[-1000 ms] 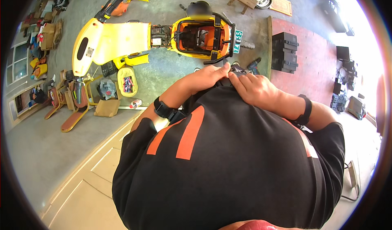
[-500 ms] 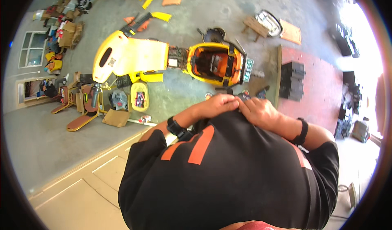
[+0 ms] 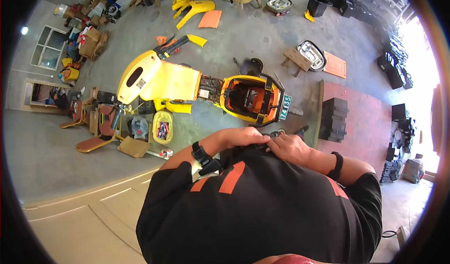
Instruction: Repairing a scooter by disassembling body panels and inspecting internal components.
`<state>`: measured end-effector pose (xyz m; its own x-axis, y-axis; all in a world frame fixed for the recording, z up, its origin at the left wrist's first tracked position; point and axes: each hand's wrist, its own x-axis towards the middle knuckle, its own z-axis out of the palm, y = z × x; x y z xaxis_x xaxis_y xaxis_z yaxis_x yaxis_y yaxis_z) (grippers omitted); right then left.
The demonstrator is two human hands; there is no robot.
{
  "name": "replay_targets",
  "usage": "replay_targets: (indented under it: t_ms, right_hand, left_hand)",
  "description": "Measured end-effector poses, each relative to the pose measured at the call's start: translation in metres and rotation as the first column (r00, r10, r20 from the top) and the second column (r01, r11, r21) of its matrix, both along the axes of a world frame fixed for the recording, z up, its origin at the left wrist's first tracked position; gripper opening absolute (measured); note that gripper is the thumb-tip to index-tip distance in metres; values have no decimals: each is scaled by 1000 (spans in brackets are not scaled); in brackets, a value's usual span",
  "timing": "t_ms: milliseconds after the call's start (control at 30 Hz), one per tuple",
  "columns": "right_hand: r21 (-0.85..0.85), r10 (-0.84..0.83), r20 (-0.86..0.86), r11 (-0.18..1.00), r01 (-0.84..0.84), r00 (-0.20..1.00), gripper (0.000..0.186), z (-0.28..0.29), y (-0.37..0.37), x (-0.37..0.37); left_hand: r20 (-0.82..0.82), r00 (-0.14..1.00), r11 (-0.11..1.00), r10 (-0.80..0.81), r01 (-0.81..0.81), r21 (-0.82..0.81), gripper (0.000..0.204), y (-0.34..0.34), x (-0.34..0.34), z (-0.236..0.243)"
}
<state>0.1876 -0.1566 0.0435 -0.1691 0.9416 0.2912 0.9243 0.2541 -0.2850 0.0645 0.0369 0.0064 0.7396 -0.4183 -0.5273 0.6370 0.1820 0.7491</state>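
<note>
A repair workshop: a stripped yellow scooter (image 3: 197, 88) and loose body panels (image 3: 192, 8) on concrete.

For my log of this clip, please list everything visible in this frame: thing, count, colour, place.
scooter: one, yellow body with orange open seat well, partly stripped, on the concrete floor ahead
loose body panels: several, yellow and orange, on the floor beyond the scooter
yellow tray: one, holding small parts, on the floor beside the scooter
wooden stool: one, brown, right of the scooter
stack of black blocks: one, on the red floor patch at right
cardboard boxes and clutter: several, brown and mixed, along the left wall
black shirt: one, black with orange stripes, worn by the person
left hand: at the shirt's collar, black watch on wrist
right hand: at the collar, fingers gripping fabric, black wristband
</note>
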Motion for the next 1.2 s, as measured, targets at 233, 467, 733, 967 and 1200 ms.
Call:
replay_targets:
  t_ms: [233, 467, 733, 967, 1200]
  right_hand:
    - [-58, 64, 97, 997, -59, 993, 25, -2, 3, 2]
    - [-95, 23, 171, 995, -7, 985, 44, -1, 8, 3]
    - [-464, -152, 242, 849, 252, 958, 33, 8, 10, 0]
    - [-292, -78, 32, 953, 84, 996, 20, 7, 10, 13]
    - [-106, -26, 38, 994, 30, 999, 26, 7, 24, 3]
  left_hand:
    - [-239, 964, 993, -114, 115, -7, 48, 13, 9, -6]
    - [-59, 982, 976, 180, -186, -115, 39, 7, 7, 0]
    - [-224, 893, 918, 390, -397, 17, 30, -7, 5, 6]
    - [-259, 894, 924, 365, -381, -14, 28, -7, 9, -5]
    - [-376, 875, 922, 304, -370, -116, 25, -3, 10, -24]
